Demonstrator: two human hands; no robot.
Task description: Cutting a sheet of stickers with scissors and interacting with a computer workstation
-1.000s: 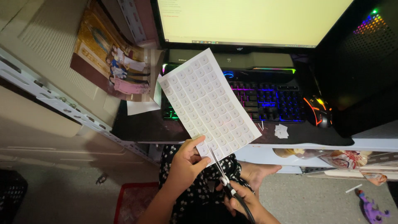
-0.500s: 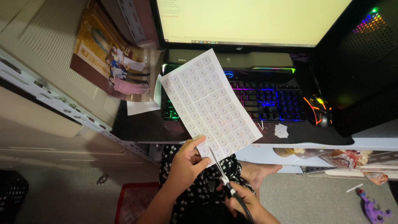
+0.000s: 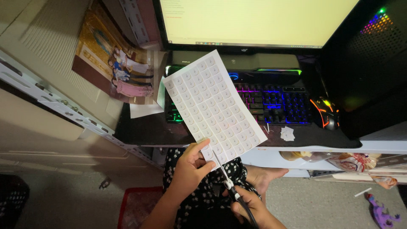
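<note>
My left hand point(image 3: 190, 169) pinches the white sticker sheet point(image 3: 214, 108) at its lower edge, held up before the keyboard point(image 3: 271, 99); my right hand point(image 3: 250, 208) grips the scissors point(image 3: 227, 178), blades biting in; the floppy sheet could sag, sending the cut crooked through stickers.

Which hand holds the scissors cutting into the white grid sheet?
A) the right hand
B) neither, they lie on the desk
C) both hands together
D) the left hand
A: the right hand grips the scissors, whose blades enter the bottom edge of the white sheet, while the left hand pinches the sheet's lower corner.
</note>
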